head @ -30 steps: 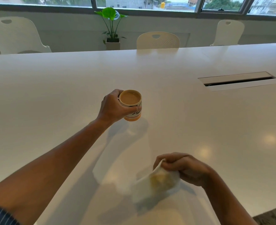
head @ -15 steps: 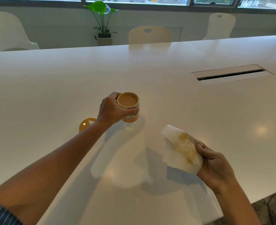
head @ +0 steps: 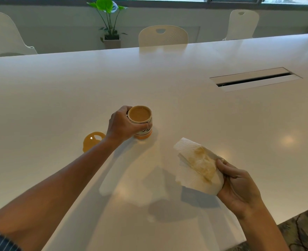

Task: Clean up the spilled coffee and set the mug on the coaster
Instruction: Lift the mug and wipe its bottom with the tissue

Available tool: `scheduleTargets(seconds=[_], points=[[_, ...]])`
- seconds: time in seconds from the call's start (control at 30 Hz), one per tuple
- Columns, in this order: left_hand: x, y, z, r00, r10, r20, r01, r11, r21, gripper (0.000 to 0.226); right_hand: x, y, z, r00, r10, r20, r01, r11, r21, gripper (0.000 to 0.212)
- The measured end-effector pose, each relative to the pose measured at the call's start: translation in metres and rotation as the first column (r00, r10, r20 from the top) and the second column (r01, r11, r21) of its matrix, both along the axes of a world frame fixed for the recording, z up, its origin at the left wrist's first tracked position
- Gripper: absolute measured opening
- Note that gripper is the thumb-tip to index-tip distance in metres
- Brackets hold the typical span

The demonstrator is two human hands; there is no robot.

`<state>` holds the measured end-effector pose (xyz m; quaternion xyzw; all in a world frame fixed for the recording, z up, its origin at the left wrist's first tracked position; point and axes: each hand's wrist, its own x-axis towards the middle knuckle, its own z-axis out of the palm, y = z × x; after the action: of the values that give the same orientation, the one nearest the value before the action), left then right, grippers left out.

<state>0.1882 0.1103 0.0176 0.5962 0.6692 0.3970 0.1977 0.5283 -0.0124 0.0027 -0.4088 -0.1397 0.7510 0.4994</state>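
Our left hand (head: 121,124) wraps the full mug (head: 140,122) on the desk (head: 185,109), keeping it level beside the yellow coaster (head: 90,142); our right hand (head: 238,187) clutches the stained paper towel (head: 198,167), lifted clear, probably to keep the wiped surface dry

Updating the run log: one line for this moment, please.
left hand: gripping coffee-filled ceramic mug | right hand: holding stained white paper towel | round orange coaster: bare, left of mug
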Motion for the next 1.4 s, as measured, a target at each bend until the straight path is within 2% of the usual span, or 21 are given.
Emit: scheduleTargets(seconds=[0.33, 0.63, 0.73, 0.8, 0.87, 0.9, 0.93, 1.0, 1.03, 1.07, 1.13, 1.3, 1.4], points=[[0.002, 0.002, -0.004, 1.0, -0.017, -0.008, 0.017, 1.0, 0.011, 0.096, -0.011, -0.005, 0.015, 0.999, -0.025, -0.022, 0.025, 1.0, 0.01, 0.034], [0.0, -0.001, -0.01, 0.998, -0.038, 0.049, 0.038, 0.999, -0.009, 0.095, -0.028, -0.01, 0.025, 0.998, -0.013, -0.055, 0.014, 1.0, 0.013, 0.034], [-0.001, -0.009, -0.006, 0.998, -0.056, 0.02, 0.057, 0.997, -0.047, 0.113, -0.04, -0.012, 0.028, 0.998, 0.008, -0.054, -0.007, 1.0, 0.016, 0.035], [-0.001, -0.028, -0.001, 1.0, 0.002, 0.005, -0.002, 1.0, 0.0, 0.119, -0.05, -0.013, 0.029, 0.998, 0.027, -0.054, -0.025, 0.999, 0.022, 0.034], [-0.001, -0.057, 0.006, 0.994, 0.061, 0.086, -0.07, 0.991, 0.111, 0.104, -0.063, -0.014, 0.03, 0.998, 0.042, -0.05, -0.041, 0.999, 0.029, 0.035], [-0.003, -0.073, 0.008, 0.979, 0.048, 0.199, -0.07, 0.992, 0.104, 0.095, -0.069, -0.015, 0.03, 0.998, 0.05, -0.044, -0.048, 0.998, 0.031, 0.036], [-0.006, -0.09, 0.012, 0.927, 0.009, 0.375, -0.023, 0.999, 0.035, 0.088, -0.077, -0.016, 0.03, 0.998, 0.058, -0.039, -0.057, 0.998, 0.03, 0.037], [-0.013, -0.12, 0.02, 0.704, -0.031, 0.709, 0.211, 0.963, -0.167, 0.078, -0.095, -0.017, 0.029, 0.996, 0.081, -0.022, -0.081, 0.997, 0.02, 0.037], [-0.018, -0.132, 0.022, 0.608, -0.032, 0.793, 0.334, 0.917, -0.219, 0.072, -0.105, -0.018, 0.028, 0.995, 0.096, -0.006, -0.096, 0.995, 0.014, 0.037], [-0.023, -0.141, 0.023, 0.563, -0.032, 0.826, 0.408, 0.88, -0.244, 0.065, -0.114, -0.018, 0.028, 0.993, 0.114, 0.011, -0.114, 0.993, 0.014, 0.036], [-0.036, -0.154, 0.024, 0.534, -0.015, 0.845, 0.442, 0.857, -0.264, 0.057, -0.136, -0.02, 0.029, 0.987, 0.158, 0.04, -0.159, 0.987, 0.025, 0.037], [-0.076, -0.173, 0.023, 0.535, 0.086, 0.84, 0.321, 0.899, -0.297, 0.035, -0.182, -0.022, 0.026, 0.964, 0.252, 0.089, -0.255, 0.966, 0.027, 0.032], [-0.101, -0.184, 0.017, 0.55, 0.111, 0.828, 0.272, 0.913, -0.303, 0.03, -0.204, -0.024, 0.023, 0.936, 0.322, 0.14, -0.328, 0.945, 0.018, 0.03]])
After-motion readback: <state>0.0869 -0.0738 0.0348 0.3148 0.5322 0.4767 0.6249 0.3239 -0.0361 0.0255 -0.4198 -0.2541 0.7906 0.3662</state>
